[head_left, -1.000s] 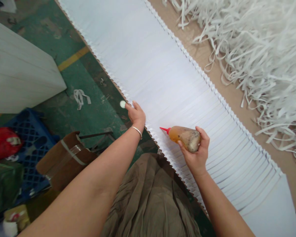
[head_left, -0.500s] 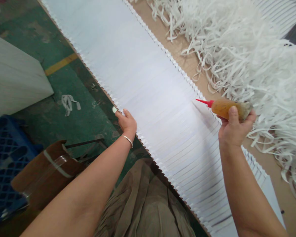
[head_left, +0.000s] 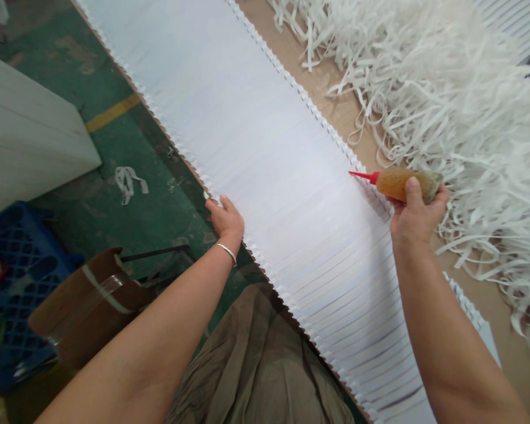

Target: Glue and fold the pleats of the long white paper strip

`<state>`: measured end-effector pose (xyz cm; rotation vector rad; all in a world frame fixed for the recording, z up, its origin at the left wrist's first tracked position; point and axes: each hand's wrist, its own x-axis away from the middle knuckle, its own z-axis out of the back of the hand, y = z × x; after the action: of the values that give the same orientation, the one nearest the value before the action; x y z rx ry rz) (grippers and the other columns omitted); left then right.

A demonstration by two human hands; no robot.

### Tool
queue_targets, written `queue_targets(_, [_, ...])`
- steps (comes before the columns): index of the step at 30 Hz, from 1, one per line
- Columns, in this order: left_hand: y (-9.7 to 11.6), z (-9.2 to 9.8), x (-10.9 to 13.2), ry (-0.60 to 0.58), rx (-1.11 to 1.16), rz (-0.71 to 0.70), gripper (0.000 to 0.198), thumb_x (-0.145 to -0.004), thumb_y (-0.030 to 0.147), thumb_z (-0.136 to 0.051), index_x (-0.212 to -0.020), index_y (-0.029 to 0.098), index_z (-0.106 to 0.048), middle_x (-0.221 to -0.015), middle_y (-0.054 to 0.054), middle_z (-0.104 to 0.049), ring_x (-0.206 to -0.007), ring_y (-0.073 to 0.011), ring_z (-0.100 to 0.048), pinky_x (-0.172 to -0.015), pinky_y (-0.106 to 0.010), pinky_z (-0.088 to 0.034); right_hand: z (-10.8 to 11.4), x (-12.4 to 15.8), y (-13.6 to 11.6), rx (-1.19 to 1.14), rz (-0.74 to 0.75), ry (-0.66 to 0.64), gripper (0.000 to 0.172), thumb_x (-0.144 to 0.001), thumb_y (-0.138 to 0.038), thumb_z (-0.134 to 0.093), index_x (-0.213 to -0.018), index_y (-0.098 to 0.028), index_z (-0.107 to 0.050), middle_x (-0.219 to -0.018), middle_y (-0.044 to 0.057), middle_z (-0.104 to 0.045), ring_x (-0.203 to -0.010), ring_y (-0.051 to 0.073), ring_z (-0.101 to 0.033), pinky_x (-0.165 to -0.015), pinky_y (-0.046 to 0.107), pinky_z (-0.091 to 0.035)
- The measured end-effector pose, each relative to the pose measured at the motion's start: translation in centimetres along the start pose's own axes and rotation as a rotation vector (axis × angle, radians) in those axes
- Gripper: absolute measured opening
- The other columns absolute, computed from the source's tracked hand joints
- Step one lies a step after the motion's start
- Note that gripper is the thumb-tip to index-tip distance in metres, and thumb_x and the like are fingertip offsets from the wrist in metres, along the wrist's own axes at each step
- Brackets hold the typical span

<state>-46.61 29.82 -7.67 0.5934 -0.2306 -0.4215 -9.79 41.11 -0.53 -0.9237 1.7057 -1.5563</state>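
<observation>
A squeeze bottle (head_left: 401,184) of amber liquid with a red pointed nozzle lies tilted in my right hand (head_left: 414,215), whose thumb and fingers wrap round it. The nozzle points left, over the far notched edge of a long band of overlapping white strips (head_left: 274,147). Whether its tip touches the strips I cannot tell. My left hand (head_left: 228,219), with a bangle at the wrist, rests at the band's near edge. Its thumb and index finger are apart, and a pale cover shows on the index fingertip. The other fingers are mostly hidden.
Beyond the band, a large heap of curled white strips (head_left: 424,100) lies on the brown tabletop (head_left: 322,82). To the left are a pale block (head_left: 30,129), a blue crate (head_left: 30,277), a brown cardboard piece (head_left: 83,306) and a strip scrap (head_left: 129,184) on the green floor.
My right hand and the bottle have shifted slightly left and up. My left hand stays at the near edge, its covered fingertip now less visible. The view has moved slightly.
</observation>
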Motion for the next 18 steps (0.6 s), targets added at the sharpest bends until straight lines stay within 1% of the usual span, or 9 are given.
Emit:
queue_targets(3, [0.1, 0.0, 0.1, -0.003, 0.007, 0.007, 0.031, -0.106, 0.033, -0.043, -0.129, 0.012, -0.05, -0.128, -0.023, -0.068, -0.121, -0.0299, -0.067, -0.105, -0.041, -0.05, 0.0, 0.8, -0.1, 0.018, -0.014, -0.027, 0.061, -0.07, -0.038, -0.083, -0.118, -0.026, -0.047, -0.125, 0.005, -0.06, -0.098, 0.02, -0.068, -0.071, 0.04, -0.064])
queue_targets(6, [0.1, 0.0, 0.1, -0.009, 0.012, 0.018, 0.033, -0.107, 0.034, -0.042, -0.13, 0.012, -0.05, -0.128, -0.023, -0.068, -0.121, -0.0299, -0.067, -0.105, -0.041, -0.05, 0.0, 2.2, -0.4, 0.032, -0.028, -0.055, 0.063, -0.07, -0.044, -0.084, -0.118, -0.026, -0.047, -0.124, 0.004, -0.059, -0.098, 0.021, -0.068, -0.072, 0.04, -0.064])
queue_targets(9, [0.0, -0.1, 0.1, -0.008, 0.02, 0.014, 0.034, -0.107, 0.034, -0.042, -0.131, 0.013, -0.05, -0.129, -0.023, -0.068, -0.121, -0.0298, -0.067, -0.105, -0.041, -0.049, 0.0, 3.9, -0.9, 0.061, -0.04, -0.081, 0.066, -0.07, -0.047, -0.084, -0.12, -0.026, -0.046, -0.121, 0.004, -0.059, -0.099, 0.021, -0.068, -0.073, 0.04, -0.064])
queue_targets(14, [0.0, -0.1, 0.2, -0.015, 0.03, 0.01, 0.033, -0.107, 0.034, -0.042, -0.132, 0.013, -0.05, -0.13, -0.023, -0.067, -0.122, -0.0288, -0.067, -0.105, -0.04, -0.049, -0.1, 7.2, -1.5, 0.05, -0.061, -0.122, 0.067, -0.071, -0.046, -0.084, -0.121, -0.027, -0.046, -0.115, 0.002, -0.059, -0.094, 0.019, -0.067, -0.072, 0.039, -0.064])
queue_targets(16, [0.2, 0.0, 0.3, -0.019, 0.029, 0.018, 0.033, -0.107, 0.034, -0.042, -0.131, 0.013, -0.05, -0.129, -0.023, -0.068, -0.121, -0.0285, -0.067, -0.104, -0.039, -0.05, -0.1, 8.5, -1.4, 0.06, -0.059, -0.136, 0.068, -0.07, -0.047, -0.085, -0.123, -0.026, -0.046, -0.115, 0.003, -0.059, -0.094, 0.019, -0.066, -0.073, 0.04, -0.063])
queue_targets(18, [0.4, 0.2, 0.4, -0.022, 0.022, 0.028, 0.033, -0.107, 0.035, -0.043, -0.131, 0.014, -0.05, -0.129, -0.022, -0.068, -0.12, -0.0285, -0.068, -0.103, -0.039, -0.051, 0.0, 9.7, -1.2, 0.099, -0.049, -0.146, 0.07, -0.07, -0.048, -0.084, -0.126, -0.026, -0.047, -0.116, 0.003, -0.059, -0.098, 0.02, -0.066, -0.079, 0.043, -0.063])
